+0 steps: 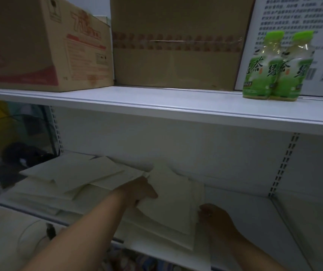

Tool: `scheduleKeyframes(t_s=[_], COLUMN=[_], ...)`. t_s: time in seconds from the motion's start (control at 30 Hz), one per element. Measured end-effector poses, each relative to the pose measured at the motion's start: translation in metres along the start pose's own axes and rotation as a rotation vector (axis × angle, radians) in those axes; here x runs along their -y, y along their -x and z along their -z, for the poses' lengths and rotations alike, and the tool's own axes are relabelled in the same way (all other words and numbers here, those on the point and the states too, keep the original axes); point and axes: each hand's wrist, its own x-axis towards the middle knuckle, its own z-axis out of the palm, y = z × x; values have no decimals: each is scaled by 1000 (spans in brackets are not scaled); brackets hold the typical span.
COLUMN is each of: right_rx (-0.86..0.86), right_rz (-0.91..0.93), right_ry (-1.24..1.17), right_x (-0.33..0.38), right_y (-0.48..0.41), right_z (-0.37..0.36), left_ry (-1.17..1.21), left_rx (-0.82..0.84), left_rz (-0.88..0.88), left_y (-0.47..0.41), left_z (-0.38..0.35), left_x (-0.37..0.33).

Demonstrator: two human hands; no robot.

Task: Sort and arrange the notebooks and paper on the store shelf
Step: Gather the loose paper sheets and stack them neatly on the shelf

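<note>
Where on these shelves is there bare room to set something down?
Lower shelf: bare from the right hand to the slotted upright. Upper shelf: a bare front strip before the boxes, left of the bottles. Crowded: the lower shelf's left and middle, covered with papers, some gripped by the left hand.

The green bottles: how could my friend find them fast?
Look at the upper white shelf. At its right end, in front of a white printed board, stand the green tea bottles side by side. They are the only bright green things there; their neighbours are brown cardboard boxes.
</note>
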Motion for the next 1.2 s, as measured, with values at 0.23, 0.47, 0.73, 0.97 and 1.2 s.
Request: scheduleKeyframes(t_s=[0.23,0.47,0.73,0.97,1.2], right_rx=[86,354,294,309,389], right_rz=[-193,-288,-161,96,159], right_ry=[204,-337,-1130,-699,410], right_x=[28,2,28,98,45], right_y=[-25,-34,-19,-10,-28], right_z=[-15,34,57,-1,1], left_ry=[485,554,643,795,827], left_rx=[-163,-315,-307,-227,-283], left_rz=[-215,-266,-234,-202,-227], left_y=[23,50,58,57,72], left_z=[44,81,64,22,53], left_x=[25,50,45,30,54])
